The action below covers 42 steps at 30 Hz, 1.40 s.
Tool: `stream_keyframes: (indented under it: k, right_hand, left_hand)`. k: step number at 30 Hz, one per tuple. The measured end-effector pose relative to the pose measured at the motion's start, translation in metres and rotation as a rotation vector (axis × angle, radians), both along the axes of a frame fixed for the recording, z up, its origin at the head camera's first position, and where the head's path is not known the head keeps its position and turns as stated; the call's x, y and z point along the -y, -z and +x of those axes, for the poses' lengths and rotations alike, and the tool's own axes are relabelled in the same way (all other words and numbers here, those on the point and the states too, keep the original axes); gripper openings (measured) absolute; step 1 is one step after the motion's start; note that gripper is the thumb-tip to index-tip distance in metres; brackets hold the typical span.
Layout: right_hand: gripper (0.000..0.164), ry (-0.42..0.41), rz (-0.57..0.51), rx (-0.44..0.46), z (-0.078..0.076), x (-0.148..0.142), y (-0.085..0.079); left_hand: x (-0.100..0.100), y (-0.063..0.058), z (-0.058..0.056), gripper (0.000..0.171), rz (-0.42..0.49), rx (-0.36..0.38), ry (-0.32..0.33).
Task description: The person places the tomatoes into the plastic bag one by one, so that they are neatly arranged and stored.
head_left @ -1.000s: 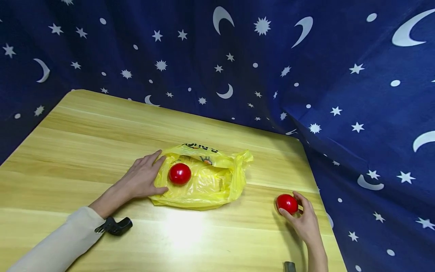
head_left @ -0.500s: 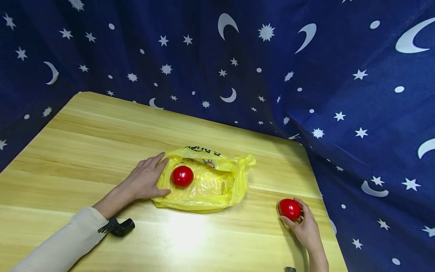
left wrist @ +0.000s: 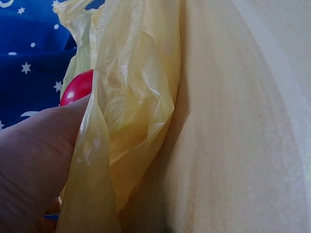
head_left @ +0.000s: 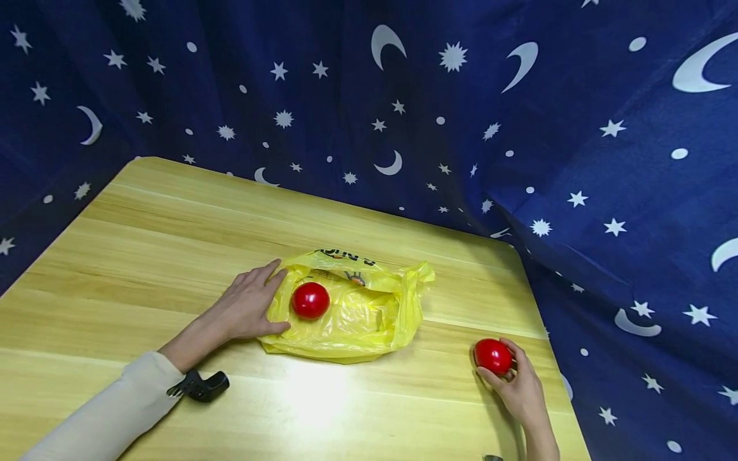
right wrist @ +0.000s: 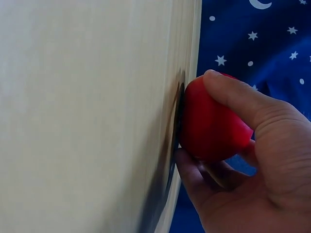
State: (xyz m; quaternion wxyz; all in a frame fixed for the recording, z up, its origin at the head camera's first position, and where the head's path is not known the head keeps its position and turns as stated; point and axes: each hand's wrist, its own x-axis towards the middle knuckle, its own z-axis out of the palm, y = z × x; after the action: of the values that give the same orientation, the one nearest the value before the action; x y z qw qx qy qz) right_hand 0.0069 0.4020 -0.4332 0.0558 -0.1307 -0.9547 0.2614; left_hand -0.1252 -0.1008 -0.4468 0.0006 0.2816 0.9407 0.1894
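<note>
Bagged red thing (left wrist: 77, 88): in the left wrist view, the yellow bag (left wrist: 133, 97) and my left hand (left wrist: 36, 155) are hiding most of it.
Bag print (head_left: 346, 255): folds are hiding part of the lettering.
Gripped red thing (head_left: 492, 356): it is blocking parts of my right fingers (right wrist: 193, 177) in the right wrist view.
My left sleeve (head_left: 109, 406): the head view's bottom edge is cutting it off.
Counter (head_left: 403, 410): its near side is running off that edge.
Dark sliver (head_left: 492, 458): showing there, too small for me to identify.
</note>
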Motion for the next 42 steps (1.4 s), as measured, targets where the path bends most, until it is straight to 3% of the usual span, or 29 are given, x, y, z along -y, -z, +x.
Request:
stream_keyframes:
  k: [24,37,42]
  right_hand:
    - [0.077,0.03,-0.093,0.001,-0.002,0.019,-0.016]
    - [0.075,-0.116,-0.13,-0.129,-0.007,0.061,-0.043]
    - [0.074,-0.174,-0.136,-0.139,-0.01,0.08,-0.052]
  left_hand:
    - [0.0,0.0,0.001,0.103,0.005,-0.017,0.003]
    - [0.001,0.001,0.0,0.103,0.014,-0.028,0.004]
    - [0.001,0.0,0.001,0.103,0.016,-0.032,0.009]
